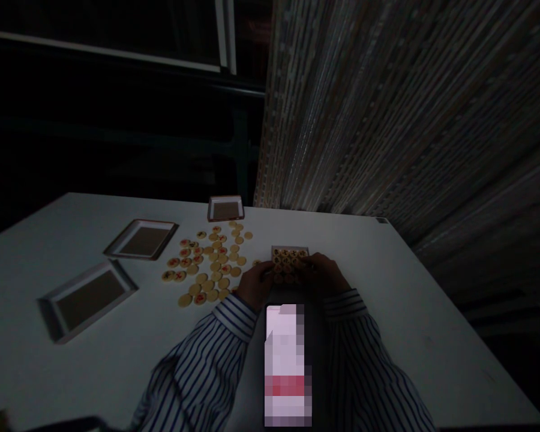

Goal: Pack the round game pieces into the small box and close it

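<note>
A small box (289, 257) filled with round wooden game discs sits on the white table (432, 324) in front of me. My left hand (255, 284) rests at the box's left edge and my right hand (326, 273) at its right edge, fingers curled against the discs. The light is dim, so I cannot make out whether either hand pinches a disc. Several loose discs (209, 264) with red or dark markings lie scattered just left of the box. Both my sleeves are striped.
Two shallow empty trays (142, 239) (88, 297) lie at the left, and a smaller box lid (225, 208) stands at the far edge. A tall stack of flat sheets (409, 108) rises behind the table. A bright pixelated rectangle (287, 366) hangs below my hands.
</note>
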{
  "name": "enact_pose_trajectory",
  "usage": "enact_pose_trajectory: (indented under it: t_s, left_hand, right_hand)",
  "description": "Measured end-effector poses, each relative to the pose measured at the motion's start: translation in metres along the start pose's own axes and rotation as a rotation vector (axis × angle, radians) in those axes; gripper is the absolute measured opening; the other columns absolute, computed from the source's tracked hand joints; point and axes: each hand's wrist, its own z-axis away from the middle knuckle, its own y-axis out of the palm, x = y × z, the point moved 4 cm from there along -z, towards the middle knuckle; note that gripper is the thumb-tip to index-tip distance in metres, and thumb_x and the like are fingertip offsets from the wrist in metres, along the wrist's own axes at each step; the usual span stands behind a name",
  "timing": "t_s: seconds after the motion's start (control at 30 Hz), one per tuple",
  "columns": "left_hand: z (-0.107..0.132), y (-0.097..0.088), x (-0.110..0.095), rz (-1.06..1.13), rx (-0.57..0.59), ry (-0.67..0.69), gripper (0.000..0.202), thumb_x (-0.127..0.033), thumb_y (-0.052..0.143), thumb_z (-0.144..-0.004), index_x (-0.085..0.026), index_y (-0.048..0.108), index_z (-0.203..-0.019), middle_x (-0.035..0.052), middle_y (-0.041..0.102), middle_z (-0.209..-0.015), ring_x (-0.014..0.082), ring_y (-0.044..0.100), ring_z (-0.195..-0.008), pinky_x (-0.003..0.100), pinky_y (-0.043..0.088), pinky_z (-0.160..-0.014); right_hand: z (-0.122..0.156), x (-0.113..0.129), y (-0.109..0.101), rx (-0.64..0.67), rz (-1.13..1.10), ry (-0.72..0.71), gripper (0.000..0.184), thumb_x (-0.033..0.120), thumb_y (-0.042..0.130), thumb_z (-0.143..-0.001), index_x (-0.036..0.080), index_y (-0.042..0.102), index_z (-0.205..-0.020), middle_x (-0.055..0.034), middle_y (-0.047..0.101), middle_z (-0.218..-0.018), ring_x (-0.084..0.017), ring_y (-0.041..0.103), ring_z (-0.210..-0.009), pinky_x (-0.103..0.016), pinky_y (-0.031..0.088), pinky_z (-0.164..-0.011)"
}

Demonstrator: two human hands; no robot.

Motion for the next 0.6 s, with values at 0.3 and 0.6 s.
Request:
enact_pose_trajectory:
  t_s: [0.3,0.6]
  left_hand:
    - [0.0,0.001,0.002,-0.018,0.006,0.062,0.032,-0.012,0.05,-0.074,-0.019,0.061,-0.103,0.0033,0.066,-0.101,0.0164,0.06,-0.094,0.03,0.048,-0.085]
    - [-0.001,0.001,0.002,-0.017,0.026,0.046,0.031,-0.013,0.05,-0.075,-0.017,0.061,-0.103,0.0049,0.066,-0.1,0.0169,0.061,-0.093,0.03,0.048,-0.083]
  right_hand:
    - [-0.001,-0.005,0.008,0.019,0.002,-0.004,0.027,0.04,0.05,-0.081,0.025,0.064,-0.098,-0.0041,0.064,-0.088,-0.015,0.057,-0.08,-0.025,0.041,-0.066]
    - [-0.001,-0.005,0.008,0.03,-0.005,-0.007,0.029,0.042,0.047,-0.082,0.026,0.064,-0.1,-0.0043,0.063,-0.088,-0.015,0.056,-0.08,-0.025,0.04,-0.067]
